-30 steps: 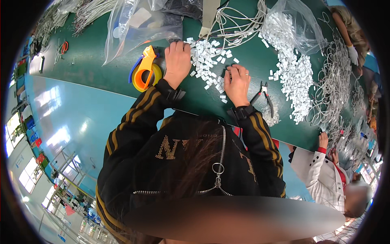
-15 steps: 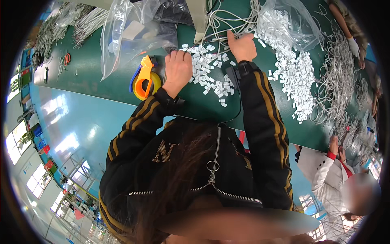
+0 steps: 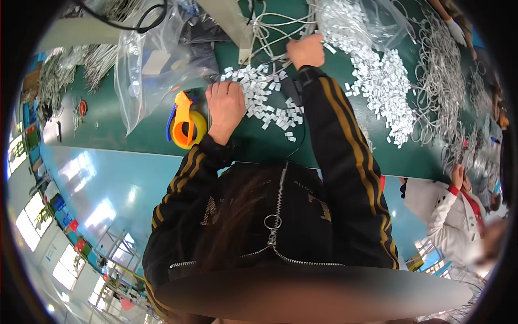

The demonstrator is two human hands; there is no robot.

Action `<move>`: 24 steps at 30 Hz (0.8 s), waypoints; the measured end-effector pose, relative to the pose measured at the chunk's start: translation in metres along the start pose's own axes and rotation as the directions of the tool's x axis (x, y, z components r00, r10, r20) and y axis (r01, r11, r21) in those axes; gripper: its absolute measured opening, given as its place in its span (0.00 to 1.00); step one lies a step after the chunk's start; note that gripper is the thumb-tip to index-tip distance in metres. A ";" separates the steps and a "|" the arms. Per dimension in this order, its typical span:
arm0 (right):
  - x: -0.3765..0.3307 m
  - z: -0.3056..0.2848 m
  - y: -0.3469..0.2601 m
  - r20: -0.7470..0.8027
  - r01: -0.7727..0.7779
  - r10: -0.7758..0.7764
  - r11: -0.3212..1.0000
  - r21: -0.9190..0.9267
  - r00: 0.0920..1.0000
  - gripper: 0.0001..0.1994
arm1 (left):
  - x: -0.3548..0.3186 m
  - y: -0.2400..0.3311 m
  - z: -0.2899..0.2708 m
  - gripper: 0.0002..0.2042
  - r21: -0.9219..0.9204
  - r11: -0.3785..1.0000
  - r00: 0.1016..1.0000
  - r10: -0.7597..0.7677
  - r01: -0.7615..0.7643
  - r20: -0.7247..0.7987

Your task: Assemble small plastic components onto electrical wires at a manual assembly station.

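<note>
Grey cables (image 3: pixel 280 28) lie loosely looped at the top middle, beside a beige metal post (image 3: pixel 231 24). Right hand (image 3: pixel 306 52) is at their near end, fingers bunched; can't tell if it's pinching a strand or just touching. Left hand (image 3: pixel 226 108) is back-up at the left edge of a scatter of small white rectangular pieces (image 3: pixel 261 92), fingers curled under; contents hidden, can't tell.

Handling, my read: cables light, bendy, a bit springy, likely to snag on each other. Take one near its end, not mid-loop. White pieces look light, stiff, prone to skid; pinch across opposite edges.

Just left of the left hand: yellow tape dispenser (image 3: pixel 183 116). Beyond it, clear plastic bag (image 3: pixel 132 81); farther left, orange-handled scissors (image 3: pixel 82 108). Right of the right arm: bigger pile of white pieces (image 3: pixel 386 89), then a tangled cable heap (image 3: pixel 442 81).

Surface (image 3: pixel 256 144) is dark green, smooth, slightly glossy. Room: shiny blue floor (image 3: pixel 145 183), bright windows (image 3: pixel 35 222) left, co-worker in a white jacket (image 3: pixel 440 216) lower right, another's white-gloved hand (image 3: pixel 456 32) upper right.
</note>
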State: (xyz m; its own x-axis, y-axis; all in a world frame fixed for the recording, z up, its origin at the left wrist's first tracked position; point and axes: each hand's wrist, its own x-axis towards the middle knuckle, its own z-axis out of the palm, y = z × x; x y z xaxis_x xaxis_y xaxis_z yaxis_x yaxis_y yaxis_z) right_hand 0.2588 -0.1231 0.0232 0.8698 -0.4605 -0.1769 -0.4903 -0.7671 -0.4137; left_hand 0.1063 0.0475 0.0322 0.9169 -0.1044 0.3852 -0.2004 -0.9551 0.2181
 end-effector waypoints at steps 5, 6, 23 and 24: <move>0.032 0.001 0.027 0.180 -0.095 0.034 0.936 0.339 0.983 0.21 | 0.015 -0.019 0.014 0.08 -0.156 0.983 0.995 -0.098 0.097 0.001; 0.035 0.001 0.029 0.278 -0.159 0.032 0.880 0.448 0.960 0.17 | 0.018 -0.022 0.017 0.09 -0.219 0.970 0.994 -0.107 0.104 -0.002; 0.037 -0.033 0.002 0.673 -0.664 -0.246 0.128 0.736 0.698 0.06 | -0.025 0.025 -0.003 0.23 -0.412 0.911 0.968 0.123 -0.022 0.221; 0.036 -0.032 0.001 0.671 -0.664 -0.242 0.126 0.737 0.700 0.06 | -0.023 0.026 -0.003 0.23 -0.412 0.911 0.968 0.123 -0.022 0.220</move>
State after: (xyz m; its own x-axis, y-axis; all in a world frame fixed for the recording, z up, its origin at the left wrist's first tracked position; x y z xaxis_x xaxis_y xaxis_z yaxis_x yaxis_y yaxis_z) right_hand 0.2874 -0.1548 0.0450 0.7648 0.1634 -0.6232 -0.5985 0.5384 -0.5932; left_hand 0.0790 0.0257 0.0322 0.9388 -0.2791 0.2021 -0.3445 -0.7538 0.5595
